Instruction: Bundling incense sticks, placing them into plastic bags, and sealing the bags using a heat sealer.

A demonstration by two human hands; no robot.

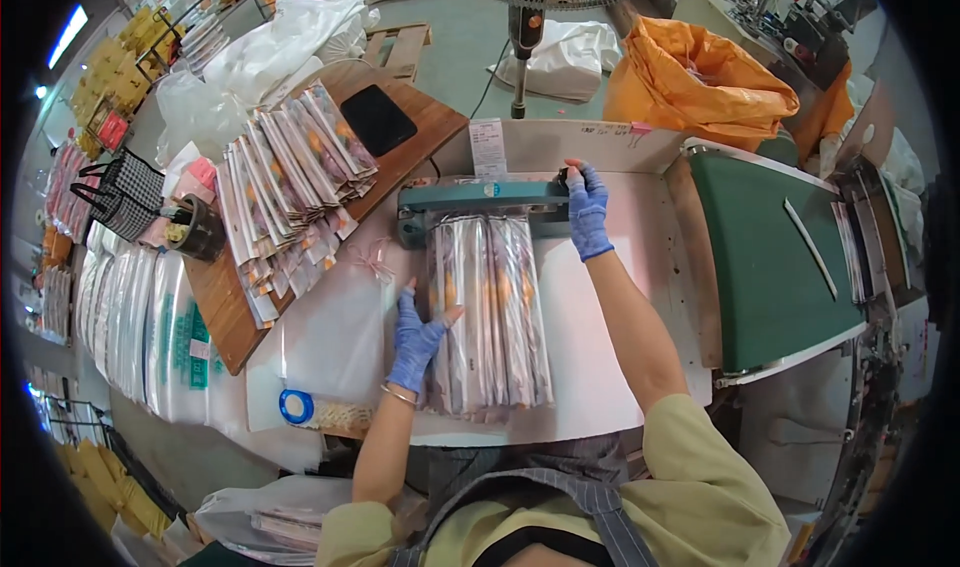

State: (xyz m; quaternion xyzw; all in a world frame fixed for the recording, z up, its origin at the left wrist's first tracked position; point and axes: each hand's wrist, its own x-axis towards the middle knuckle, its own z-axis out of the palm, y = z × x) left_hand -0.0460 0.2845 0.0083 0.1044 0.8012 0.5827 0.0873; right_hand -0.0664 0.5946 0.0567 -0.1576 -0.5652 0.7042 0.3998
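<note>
A flat bundle of thin printed packets in a clear plastic bag (pixel 490 317) lies on the white work surface. Its far end runs under the arm of a green bag sealer (pixel 470 196). My right hand (pixel 588 212), in a blue glove with bare fingertips, is closed on the dark knob at the right end of that arm. At the bundle's left edge rests my left hand (pixel 417 339), gloved the same way. Its thumb is spread over the packets and its fingers stretch along the side.
Stacked packets (pixel 290 177) and a black phone (pixel 378 120) cover a wooden board (pixel 225 312) at the left. A blue tape roll (pixel 296 406) lies near the front edge. To the right is a green sloping panel (pixel 775 257); a fan (pixel 525 32) stands behind the sealer.
</note>
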